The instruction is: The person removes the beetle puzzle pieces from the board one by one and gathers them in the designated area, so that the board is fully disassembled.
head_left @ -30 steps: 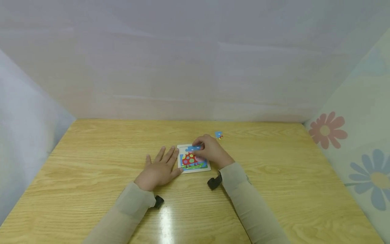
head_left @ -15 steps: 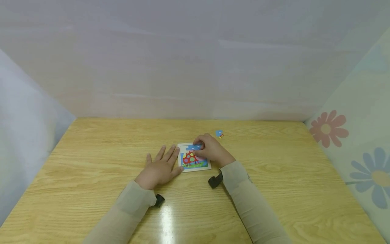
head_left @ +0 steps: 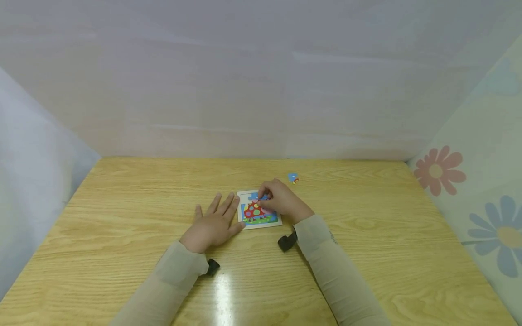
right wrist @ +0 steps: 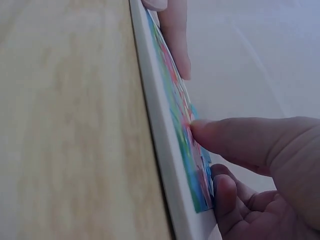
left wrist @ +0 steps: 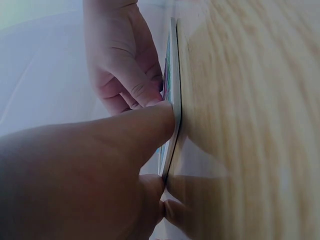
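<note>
A small square jigsaw puzzle in a white tray lies mid-table; its picture shows a red spotted ladybird on green and blue. My left hand lies with fingers spread at the tray's left side, fingertips at the rim and thumb on the near-left corner. Over the upper right of the picture, my right hand pinches a blue puzzle piece between thumb and curled fingers. The thumb is on the picture side in the right wrist view. The fingers partly hide this piece and the tray's far-right corner.
One loose puzzle piece, blue with red and yellow, lies on the wooden table beyond the right hand. A pale cloth wall rises behind the table's far edge. Flower-patterned cloth hangs on the right. Black straps circle the wrists.
The blue piece in my right fingers has shifted and turned slightly over the top of the picture. The left hand keeps its place at the tray.
</note>
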### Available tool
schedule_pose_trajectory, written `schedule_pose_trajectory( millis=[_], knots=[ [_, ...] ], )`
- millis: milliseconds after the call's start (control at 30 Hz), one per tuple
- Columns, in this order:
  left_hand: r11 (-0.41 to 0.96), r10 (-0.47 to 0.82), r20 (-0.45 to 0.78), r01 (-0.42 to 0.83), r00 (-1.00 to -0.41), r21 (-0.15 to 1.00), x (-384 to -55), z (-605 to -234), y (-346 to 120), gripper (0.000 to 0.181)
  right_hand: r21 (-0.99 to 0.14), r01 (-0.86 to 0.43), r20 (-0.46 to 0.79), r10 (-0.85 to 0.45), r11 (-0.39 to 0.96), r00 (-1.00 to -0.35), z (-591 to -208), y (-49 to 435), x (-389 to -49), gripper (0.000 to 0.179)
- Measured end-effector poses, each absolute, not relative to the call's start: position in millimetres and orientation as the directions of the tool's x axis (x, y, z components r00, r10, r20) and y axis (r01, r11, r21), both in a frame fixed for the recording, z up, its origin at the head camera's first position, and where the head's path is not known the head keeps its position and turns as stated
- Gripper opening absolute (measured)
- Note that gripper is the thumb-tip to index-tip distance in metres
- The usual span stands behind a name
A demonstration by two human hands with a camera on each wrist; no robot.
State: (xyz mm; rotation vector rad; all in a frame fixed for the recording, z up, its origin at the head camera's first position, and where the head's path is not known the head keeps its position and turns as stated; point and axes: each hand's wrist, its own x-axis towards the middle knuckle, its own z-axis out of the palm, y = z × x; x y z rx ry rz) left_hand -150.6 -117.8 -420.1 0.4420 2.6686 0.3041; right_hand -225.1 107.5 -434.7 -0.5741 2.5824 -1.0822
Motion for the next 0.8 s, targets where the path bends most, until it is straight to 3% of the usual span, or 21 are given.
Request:
schedule_pose_trajectory(
  millis=[267,800],
  knots=[
    [0.928,0.347,-0.37,0.258,-0.862,0.269,-150.8,-420.4,-118.2,0.08,-0.728,-0.217,-0.123,-0.435,0.65,-0.892,-433.5,107.5,-223.2,0.029],
    [0.928,0.347,-0.367,0.261,-0.863,0.266,-151.9,-421.6,-116.9,0.08,-0.719,-0.237,-0.113,-0.446,0.654,-0.888,-435.2,109.5,-227.5,0.028]
  ],
)
